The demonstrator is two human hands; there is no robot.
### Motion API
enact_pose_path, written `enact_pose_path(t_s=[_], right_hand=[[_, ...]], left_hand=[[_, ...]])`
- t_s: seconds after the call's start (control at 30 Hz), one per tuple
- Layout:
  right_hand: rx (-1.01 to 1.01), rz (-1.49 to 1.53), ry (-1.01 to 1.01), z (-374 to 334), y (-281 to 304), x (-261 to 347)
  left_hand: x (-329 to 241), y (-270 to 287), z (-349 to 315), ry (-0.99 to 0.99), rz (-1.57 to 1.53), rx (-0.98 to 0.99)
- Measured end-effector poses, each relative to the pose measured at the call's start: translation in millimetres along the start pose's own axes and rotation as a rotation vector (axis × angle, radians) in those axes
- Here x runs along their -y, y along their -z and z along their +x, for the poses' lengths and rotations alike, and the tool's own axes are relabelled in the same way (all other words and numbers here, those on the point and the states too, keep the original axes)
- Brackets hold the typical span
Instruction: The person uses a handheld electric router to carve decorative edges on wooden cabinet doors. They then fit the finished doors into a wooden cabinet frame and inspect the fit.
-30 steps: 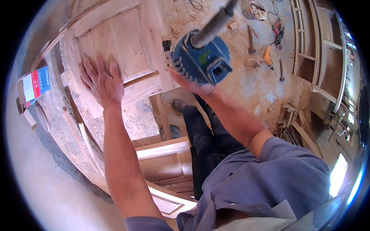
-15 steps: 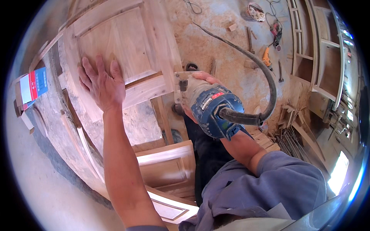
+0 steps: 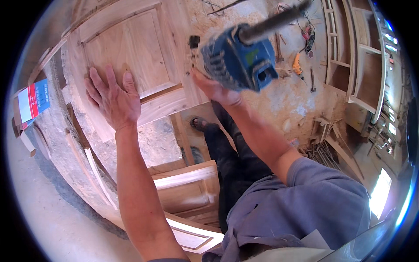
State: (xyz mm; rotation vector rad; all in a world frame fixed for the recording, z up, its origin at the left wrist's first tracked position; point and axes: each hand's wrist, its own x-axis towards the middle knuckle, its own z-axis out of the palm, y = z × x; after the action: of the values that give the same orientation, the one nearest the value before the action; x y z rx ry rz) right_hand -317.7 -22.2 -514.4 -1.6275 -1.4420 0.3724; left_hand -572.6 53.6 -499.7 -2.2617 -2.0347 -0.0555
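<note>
The wood door (image 3: 126,43) lies flat on the work surface (image 3: 157,142), and it looks mostly built: frame bars & middle panel seem joined. No paint or shine shows on it, so the wood is prob. not finished. How much edge work is done or left, can't tell, b/c the tool hides part of the right edge & is blurry.

L hand (image 3: 114,102) is spread wide, palm down on the door, w/ nothing in its grip. R hand (image 3: 216,89) is wrapped around a blue handheld router (image 3: 238,59) at the door's right edge; can't tell if its base touches the wood.

The door is pale tan w/ wavy grain & a few dark knots. Its middle is a big raised panel w/ a curved top, and a long dark slot (image 3: 161,92) runs by the bottom bar. The router is chunky, hard & dusty, w/ a thick dark cord (image 3: 277,21). The surface is rough & scuffed. A 2nd panel (image 3: 185,196), also bare wood, is lower down, nr the person's legs. An orange drill (image 3: 297,64) lies on the dusty floor (image 3: 301,98).
</note>
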Motion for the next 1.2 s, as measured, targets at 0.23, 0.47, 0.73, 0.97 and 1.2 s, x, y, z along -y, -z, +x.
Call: enact_pose_path(t_s=[0.23,0.47,0.73,0.97,1.2], right_hand=[[-0.147,0.083,0.003,83,-31,8],[-0.193,0.024,0.081,151,-51,-10],[-0.314,0.140,0.019,256,-84,-27],[-0.284,0.374,-0.107,346,-63,-49],[-0.003,0.104,-0.658,239,72,-57]], left_hand=[[5,7,17,0.005,-0.007,0.005],[4,19,27,0.004,-0.052,0.033],[2,36,54,-0.002,-0.113,0.074],[-9,50,72,0.016,-0.160,0.045],[1,76,62,0.058,-0.233,0.007]])
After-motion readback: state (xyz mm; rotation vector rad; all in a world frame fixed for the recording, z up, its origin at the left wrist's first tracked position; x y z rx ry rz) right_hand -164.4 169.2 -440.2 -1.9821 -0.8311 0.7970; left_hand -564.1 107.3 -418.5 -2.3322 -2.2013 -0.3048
